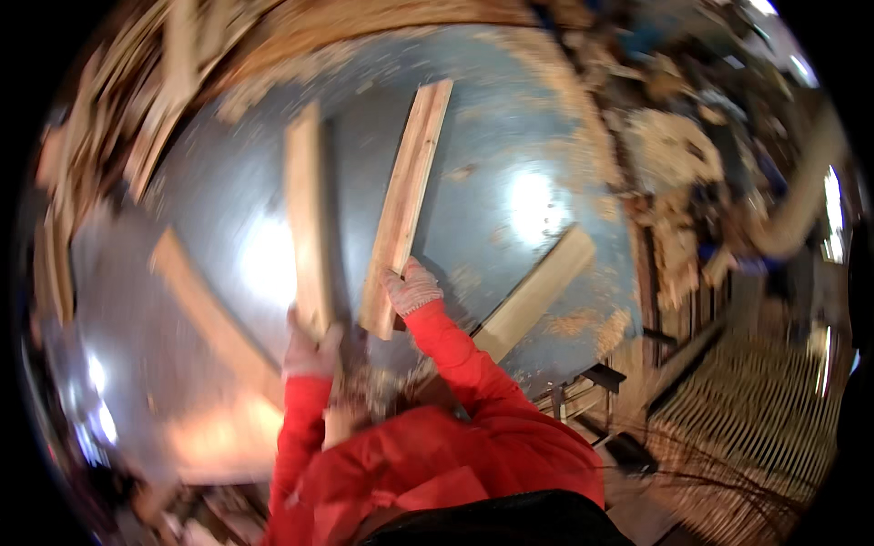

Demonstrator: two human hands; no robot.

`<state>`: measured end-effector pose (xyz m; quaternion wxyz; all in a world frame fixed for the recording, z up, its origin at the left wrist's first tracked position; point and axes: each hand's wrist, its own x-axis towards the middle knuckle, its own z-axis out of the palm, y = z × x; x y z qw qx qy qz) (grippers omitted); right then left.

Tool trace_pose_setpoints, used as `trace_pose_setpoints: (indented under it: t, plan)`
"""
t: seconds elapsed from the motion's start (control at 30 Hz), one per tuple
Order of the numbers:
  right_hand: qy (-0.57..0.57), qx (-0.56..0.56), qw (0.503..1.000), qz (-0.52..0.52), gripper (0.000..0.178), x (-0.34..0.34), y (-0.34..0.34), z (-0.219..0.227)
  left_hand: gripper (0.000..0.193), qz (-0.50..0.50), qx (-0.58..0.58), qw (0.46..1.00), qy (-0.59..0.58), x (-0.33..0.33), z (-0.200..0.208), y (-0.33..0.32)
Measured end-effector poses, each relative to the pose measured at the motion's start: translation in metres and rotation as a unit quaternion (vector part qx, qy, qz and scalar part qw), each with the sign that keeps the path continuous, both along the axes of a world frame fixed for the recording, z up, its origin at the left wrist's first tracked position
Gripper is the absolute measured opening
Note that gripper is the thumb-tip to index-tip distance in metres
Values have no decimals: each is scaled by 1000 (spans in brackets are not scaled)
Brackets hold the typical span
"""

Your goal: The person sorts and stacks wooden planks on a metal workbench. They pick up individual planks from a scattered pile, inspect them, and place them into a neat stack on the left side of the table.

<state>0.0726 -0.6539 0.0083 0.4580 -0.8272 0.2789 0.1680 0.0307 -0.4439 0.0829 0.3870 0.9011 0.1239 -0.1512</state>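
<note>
Sawdust-strewn metal table (510,127), gloved hands each gripping a wooden plank: left hand (311,350), right hand (412,288).

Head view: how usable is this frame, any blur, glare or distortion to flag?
Head view: motion blur smears the whole frame, worst on the left hand and its plank; the right hand on the middle plank is sharper. Bright glare spots bleach the shiny table. Fisheye bends edges near the rim, corners black.
</note>
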Motion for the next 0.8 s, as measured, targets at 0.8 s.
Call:
trace_pose_setpoints:
  t: [0.8]
  plan:
    - [-136,544,816,142,76,-117,165,117,76,141,-806,564,112,-128,41,116]
